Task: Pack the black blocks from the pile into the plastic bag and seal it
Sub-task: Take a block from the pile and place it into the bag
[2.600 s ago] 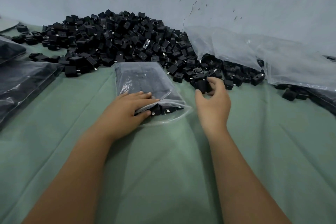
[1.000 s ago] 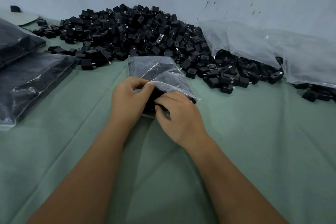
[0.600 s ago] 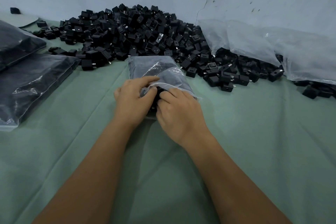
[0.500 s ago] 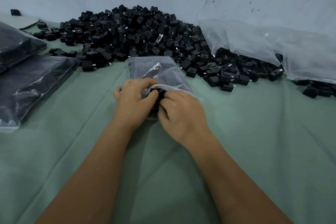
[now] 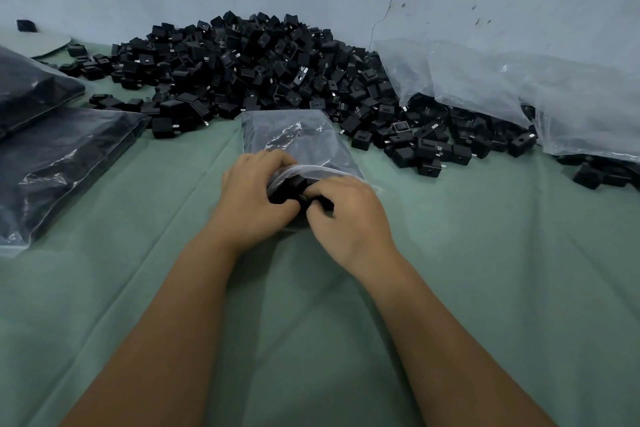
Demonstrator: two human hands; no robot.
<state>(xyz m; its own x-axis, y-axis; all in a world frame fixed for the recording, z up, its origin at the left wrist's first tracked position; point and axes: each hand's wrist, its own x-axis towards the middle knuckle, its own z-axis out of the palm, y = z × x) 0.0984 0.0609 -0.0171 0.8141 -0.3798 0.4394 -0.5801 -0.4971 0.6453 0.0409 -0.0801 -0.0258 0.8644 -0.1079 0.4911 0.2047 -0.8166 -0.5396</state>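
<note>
Hands meet at the open mouth of the clear plastic bag (image 5: 298, 146) lying on the green cloth (image 5: 485, 253) just before the pile of black blocks (image 5: 249, 69), the left hand (image 5: 251, 199) gripping the bag's rim, the right hand (image 5: 346, 215) curled on a black block (image 5: 294, 188) at the opening.

Bag (image 5: 294, 139) before pile (image 5: 249, 69), seemingly touching.

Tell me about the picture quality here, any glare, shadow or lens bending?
Head view: soft, even, dim light; white glare streaks on the plastic bag and on the filled bags at left; faint shadow under the left hand and right hand; wide-angle lens bows the wall's base line; pile of black blocks reads sharp.
</note>
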